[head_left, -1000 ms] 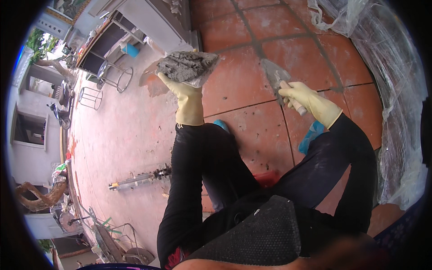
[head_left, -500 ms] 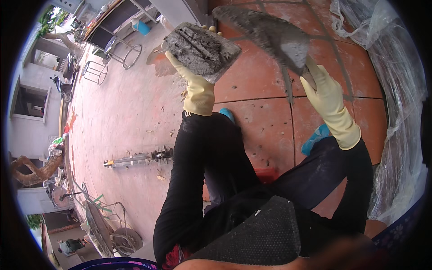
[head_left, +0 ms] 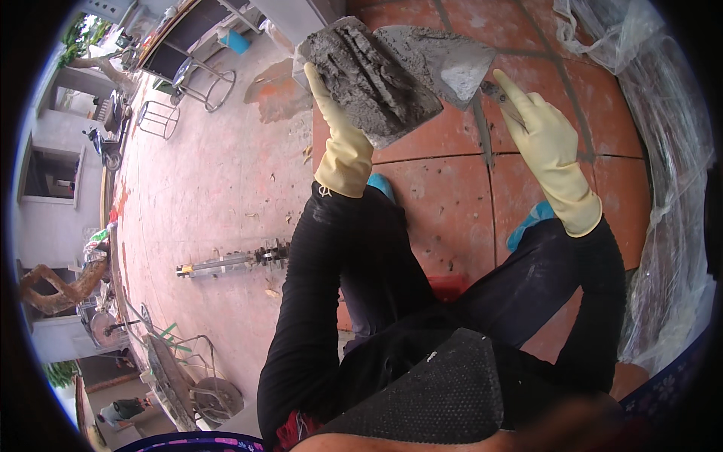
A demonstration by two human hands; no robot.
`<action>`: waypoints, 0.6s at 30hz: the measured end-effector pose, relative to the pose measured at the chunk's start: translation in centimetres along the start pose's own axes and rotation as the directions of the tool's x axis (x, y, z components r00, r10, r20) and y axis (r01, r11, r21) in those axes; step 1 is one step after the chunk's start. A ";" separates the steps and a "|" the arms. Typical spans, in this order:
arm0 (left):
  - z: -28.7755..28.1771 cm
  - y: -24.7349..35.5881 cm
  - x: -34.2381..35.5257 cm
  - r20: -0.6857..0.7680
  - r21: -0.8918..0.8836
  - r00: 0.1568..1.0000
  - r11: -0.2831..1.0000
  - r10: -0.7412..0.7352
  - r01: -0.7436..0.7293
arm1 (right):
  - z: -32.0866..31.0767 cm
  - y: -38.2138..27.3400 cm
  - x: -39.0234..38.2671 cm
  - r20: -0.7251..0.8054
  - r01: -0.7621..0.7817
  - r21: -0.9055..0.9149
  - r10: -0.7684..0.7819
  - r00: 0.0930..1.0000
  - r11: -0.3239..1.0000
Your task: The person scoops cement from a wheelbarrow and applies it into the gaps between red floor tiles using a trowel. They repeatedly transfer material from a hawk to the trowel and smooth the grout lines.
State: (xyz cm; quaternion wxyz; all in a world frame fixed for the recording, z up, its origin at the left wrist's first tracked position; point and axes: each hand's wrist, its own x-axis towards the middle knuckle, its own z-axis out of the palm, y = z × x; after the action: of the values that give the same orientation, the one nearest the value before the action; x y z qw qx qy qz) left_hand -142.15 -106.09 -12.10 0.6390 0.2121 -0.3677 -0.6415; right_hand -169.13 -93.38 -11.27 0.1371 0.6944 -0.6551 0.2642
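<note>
1 blue bucket (head_left: 237,43) and 1 wheelbarrow (head_left: 172,377) left; plastic sheeting (head_left: 666,203) right.

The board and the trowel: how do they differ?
The board bears a thick, ridged mound of mortar; the trowel shows a thinner gray coat. The board sits to the left, the trowel to the right. Both are smeared with mortar and held above the tiles.

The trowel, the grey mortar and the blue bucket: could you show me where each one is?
Trowel (head_left: 437,56): head view, on the mortar-smeared blade.
Grey mortar (head_left: 369,75): head view, on the middle of the heap.
Blue bucket (head_left: 236,43): head view, on its side.
</note>
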 end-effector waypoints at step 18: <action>4.5 -0.8 -2.1 0.044 -0.135 0.982 0.972 -0.186 0.190 | 1.0 -1.9 -1.3 0.366 -0.351 0.587 0.147 0.919 0.730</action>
State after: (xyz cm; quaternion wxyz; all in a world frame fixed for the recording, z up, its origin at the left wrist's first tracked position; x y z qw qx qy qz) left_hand -145.83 -103.18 -10.18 0.5827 0.1912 -0.3106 -0.7262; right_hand -167.06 -92.61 -12.55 -0.2448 0.6349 -0.6257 0.3815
